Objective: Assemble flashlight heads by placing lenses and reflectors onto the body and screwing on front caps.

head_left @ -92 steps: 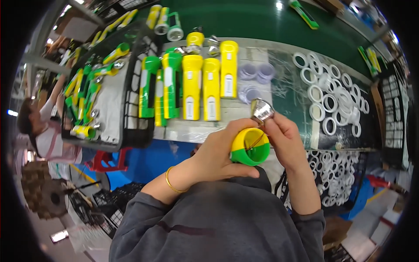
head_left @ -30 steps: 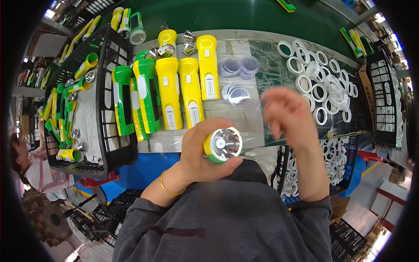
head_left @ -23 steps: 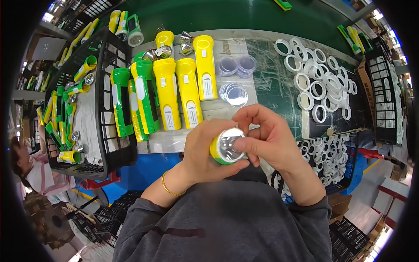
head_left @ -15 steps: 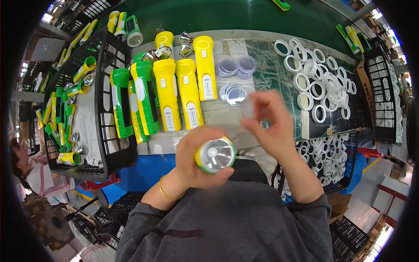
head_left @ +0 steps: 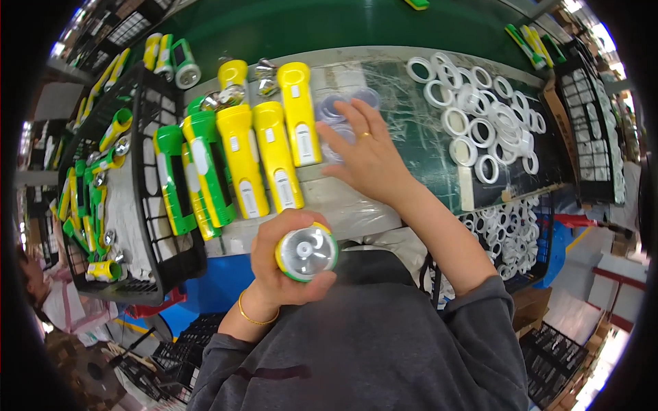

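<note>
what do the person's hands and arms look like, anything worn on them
The left hand and right hand are both ungloved. A thin gold-coloured bracelet circles the left wrist, and a gold-coloured ring sits on a finger of the right hand. The sleeves are plain dark grey, ending well short of the wrists.

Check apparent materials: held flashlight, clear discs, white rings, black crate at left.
Held flashlight: yellow-green casing looks plastic, evenly coloured; bright silvery interior, metal or metallised plastic.
Clear discs: probably smooth plastic, being see-through; glass possible.
White rings: likely smooth plastic, evenly opaque.
Black crate: probably dull plastic, with moulded-looking grid walls.
</note>
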{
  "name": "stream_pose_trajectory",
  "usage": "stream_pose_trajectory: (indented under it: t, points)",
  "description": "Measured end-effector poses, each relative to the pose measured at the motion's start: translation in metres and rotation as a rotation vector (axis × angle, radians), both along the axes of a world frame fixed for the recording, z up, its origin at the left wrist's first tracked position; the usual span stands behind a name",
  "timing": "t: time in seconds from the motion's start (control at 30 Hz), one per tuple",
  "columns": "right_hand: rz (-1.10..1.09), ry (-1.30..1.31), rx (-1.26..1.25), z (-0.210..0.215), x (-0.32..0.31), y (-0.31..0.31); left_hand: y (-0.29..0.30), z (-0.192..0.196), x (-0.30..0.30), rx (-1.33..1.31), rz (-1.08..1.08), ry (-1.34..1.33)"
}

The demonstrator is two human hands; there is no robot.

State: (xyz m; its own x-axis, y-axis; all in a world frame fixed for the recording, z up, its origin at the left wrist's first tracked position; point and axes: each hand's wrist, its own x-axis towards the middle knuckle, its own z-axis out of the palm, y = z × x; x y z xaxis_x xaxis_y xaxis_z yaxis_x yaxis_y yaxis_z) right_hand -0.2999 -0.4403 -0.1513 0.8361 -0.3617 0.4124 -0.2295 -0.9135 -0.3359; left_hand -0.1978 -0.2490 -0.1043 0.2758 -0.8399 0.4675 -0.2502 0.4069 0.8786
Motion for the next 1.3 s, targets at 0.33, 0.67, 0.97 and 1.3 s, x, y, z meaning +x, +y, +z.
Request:
stream_pose_trajectory:
  t: [0.33, 0.67, 0.97, 1.3]
  points:
    - [-0.527, 0.011, -0.119, 0.026, -0.093, -0.049, -0.044, 0.006, -0.006, -0.179, -0.218, 0.098]
    - [-0.576, 0.181, 0.018, 0.018, -0.144, -0.037, -0.054, -0.011, -0.028, -0.09, -0.17, 0.294]
    - [0.205, 0.095, 0.228, 0.137, -0.087, 0.023, -0.048, -0.005, -0.029, -0.005, -0.158, 0.218]
    - [0.512, 0.133, 0.385, 0.158, -0.067, 0.008, -0.049, -0.004, -0.037, -0.079, -0.22, 0.351]
